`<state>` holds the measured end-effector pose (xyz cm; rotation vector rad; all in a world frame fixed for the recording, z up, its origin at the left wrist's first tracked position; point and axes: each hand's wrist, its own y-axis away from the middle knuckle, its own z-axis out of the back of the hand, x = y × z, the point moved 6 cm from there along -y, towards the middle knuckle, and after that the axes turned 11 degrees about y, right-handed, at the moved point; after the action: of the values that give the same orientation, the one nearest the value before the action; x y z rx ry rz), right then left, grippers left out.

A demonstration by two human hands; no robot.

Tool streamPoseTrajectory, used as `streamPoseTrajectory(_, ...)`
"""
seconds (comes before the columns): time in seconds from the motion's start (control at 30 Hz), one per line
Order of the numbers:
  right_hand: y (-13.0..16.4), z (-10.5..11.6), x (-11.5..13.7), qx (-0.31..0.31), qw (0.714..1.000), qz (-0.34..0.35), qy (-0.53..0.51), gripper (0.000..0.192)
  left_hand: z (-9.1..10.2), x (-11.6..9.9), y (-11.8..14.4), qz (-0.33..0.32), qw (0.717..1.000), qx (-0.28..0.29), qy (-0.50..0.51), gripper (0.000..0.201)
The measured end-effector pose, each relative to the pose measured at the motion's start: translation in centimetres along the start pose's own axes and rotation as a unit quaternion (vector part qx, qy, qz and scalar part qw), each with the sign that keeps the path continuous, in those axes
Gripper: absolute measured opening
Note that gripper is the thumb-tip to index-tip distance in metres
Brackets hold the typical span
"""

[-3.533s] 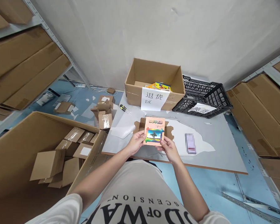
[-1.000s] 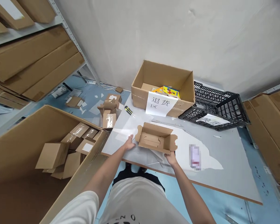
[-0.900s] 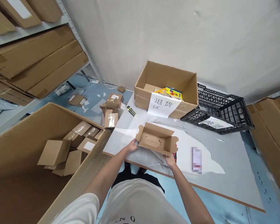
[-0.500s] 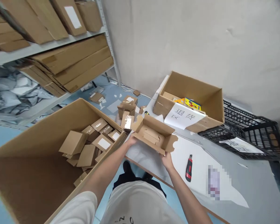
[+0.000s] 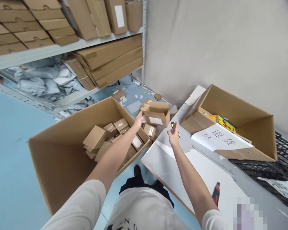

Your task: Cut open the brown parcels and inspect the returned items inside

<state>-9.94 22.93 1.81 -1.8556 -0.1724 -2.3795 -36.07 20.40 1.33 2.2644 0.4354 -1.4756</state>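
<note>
A small opened cardboard box (image 5: 157,114) with a white label hangs in the air past the table's left corner, above a few small boxes (image 5: 149,130) on the floor. My left hand (image 5: 138,119) is stretched out right beside its left flap with fingers spread; I cannot tell whether they touch it. My right hand (image 5: 174,135) hovers open over the white table (image 5: 163,159), empty, close to a yellow-and-black utility knife (image 5: 173,125).
A big floor carton (image 5: 62,153) on my left holds several small boxes (image 5: 96,137). On the table stand a carton with a paper sign (image 5: 220,142) and a yellow book (image 5: 223,123), a red knife (image 5: 215,193) and a black crate (image 5: 273,172). Shelves (image 5: 62,48) carry flat cartons.
The booklet I held is gone from my hands. I lifted the small box off the table and swung it left; my right hand came off it and my view turned left.
</note>
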Motion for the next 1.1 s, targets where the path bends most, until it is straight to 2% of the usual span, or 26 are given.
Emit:
streamPoseTrajectory(0.13,-0.3,-3.7,1.1,0.043,0.999,0.025,0.014,0.095,5.1,-0.4,1.7,0.007,0.999,-0.047,0.020,0.081)
streamPoseTrajectory(0.3,-0.3,-8.5,2.1,0.082,0.994,0.063,0.032,0.089,12.7,-1.1,4.7,-0.029,0.994,-0.098,0.039,0.082)
streamPoseTrajectory(0.5,0.0,-14.8,1.7,0.143,0.985,0.090,0.032,0.086,23.4,-0.7,11.6,-0.068,0.974,-0.212,0.034,0.067)
streamPoseTrajectory(0.63,1.0,-18.6,1.1,0.197,0.973,0.109,0.042,0.082,28.3,0.3,16.5,-0.075,0.952,-0.298,0.017,0.060)
streamPoseTrajectory(0.77,2.3,-22.3,0.5,0.261,0.954,0.139,0.056,0.077,30.7,0.7,20.2,-0.090,0.928,-0.363,0.009,0.057)
streamPoseTrajectory(0.93,4.0,-27.0,-0.3,0.326,0.930,0.151,0.077,0.074,31.3,0.5,23.7,-0.108,0.903,-0.415,-0.002,0.058)
streamPoseTrajectory(1.1,5.3,-30.8,-1.7,0.381,0.906,0.158,0.091,0.075,32.0,1.3,26.0,-0.088,0.882,-0.460,-0.048,0.057)
